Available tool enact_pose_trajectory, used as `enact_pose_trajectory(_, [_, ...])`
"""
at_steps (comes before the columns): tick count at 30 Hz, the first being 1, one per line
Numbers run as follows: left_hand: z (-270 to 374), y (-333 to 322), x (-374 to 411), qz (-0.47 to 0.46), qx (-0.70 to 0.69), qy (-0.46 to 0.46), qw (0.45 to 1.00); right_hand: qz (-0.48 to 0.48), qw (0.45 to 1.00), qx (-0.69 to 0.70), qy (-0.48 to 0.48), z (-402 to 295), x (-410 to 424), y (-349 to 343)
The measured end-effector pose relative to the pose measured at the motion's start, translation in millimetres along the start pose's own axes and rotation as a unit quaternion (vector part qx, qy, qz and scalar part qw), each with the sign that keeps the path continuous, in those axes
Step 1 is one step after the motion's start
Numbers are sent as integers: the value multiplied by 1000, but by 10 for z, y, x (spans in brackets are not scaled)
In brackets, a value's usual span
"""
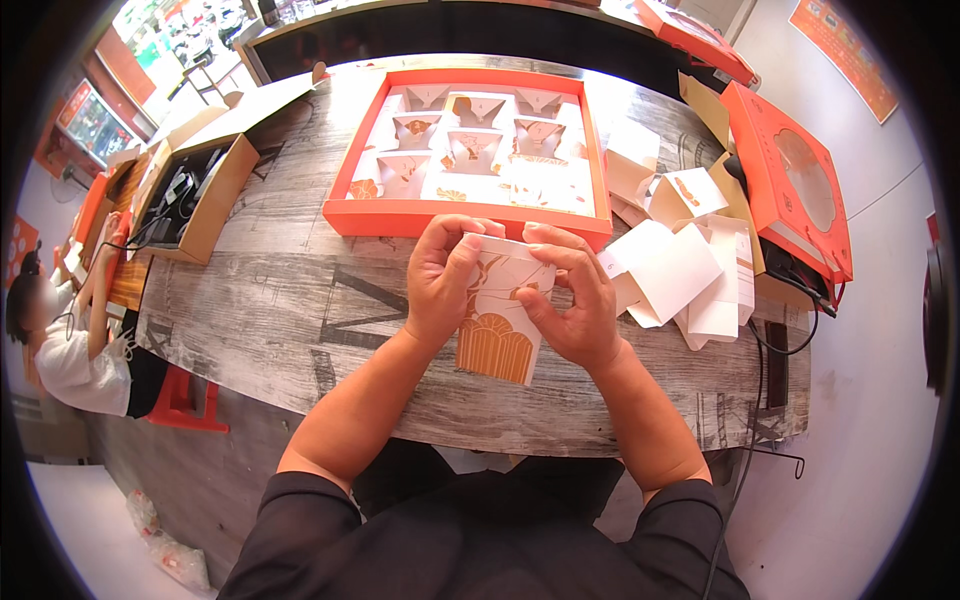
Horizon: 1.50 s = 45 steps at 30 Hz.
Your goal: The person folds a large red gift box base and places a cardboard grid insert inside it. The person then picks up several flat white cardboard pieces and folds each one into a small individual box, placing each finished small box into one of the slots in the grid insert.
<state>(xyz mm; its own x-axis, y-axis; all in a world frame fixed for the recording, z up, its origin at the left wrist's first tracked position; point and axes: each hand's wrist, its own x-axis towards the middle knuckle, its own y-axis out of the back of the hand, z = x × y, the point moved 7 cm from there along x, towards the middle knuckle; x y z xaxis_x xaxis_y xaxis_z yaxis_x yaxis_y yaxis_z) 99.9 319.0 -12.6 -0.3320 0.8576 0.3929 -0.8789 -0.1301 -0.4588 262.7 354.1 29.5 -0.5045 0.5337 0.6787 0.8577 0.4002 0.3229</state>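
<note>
Both my hands hold a white folding paperboard piece with a gold pattern (495, 346) above the near part of the table. My left hand (446, 281) grips its upper left corner between thumb and fingers. On the other side, my right hand (574, 296) pinches its upper right edge. Just beyond my fingers lies a shallow red box (465, 215) with numbered white and gold paperboard compartments inside. To the right of my right hand, several white paperboard pieces (671, 266) lie in a loose pile, some folded and overlapping.
An open cardboard box with black cables and devices (225, 196) stands at the left. At the right, a red box with a shaped window (787, 165) leans over another cardboard box. A cable (761, 390) crosses the table's right side. Another person (82, 360) sits at the far left.
</note>
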Motion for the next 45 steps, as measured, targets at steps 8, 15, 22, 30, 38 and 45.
enact_pose_trajectory(8, [-1, -12, -7, -7, 41, 17, 999, 24, 1000, 4, -9, 95, -52, 9])
enact_pose_trajectory(15, [31, -58, 3, -21, 46, 18, 999, 58, 992, 72, -83, 173, -76, 31])
enact_pose_trajectory(22, [30, -90, 3, -40, 71, 11, 997, 61, 955, 234, -174, 315, -108, 14])
enact_pose_trajectory(30, [90, -76, 11, -78, 137, 12, 987, 84, 889, 340, -294, 473, -142, 17])
enact_pose_trajectory(38, [398, -327, 43, -233, 370, -125, 890, 73, 801, 418, -421, 630, -196, 72])
enact_pose_trajectory(45, [216, -92, 90, -150, 248, -2, 957, 55, 812, 451, -367, 515, -122, 50])
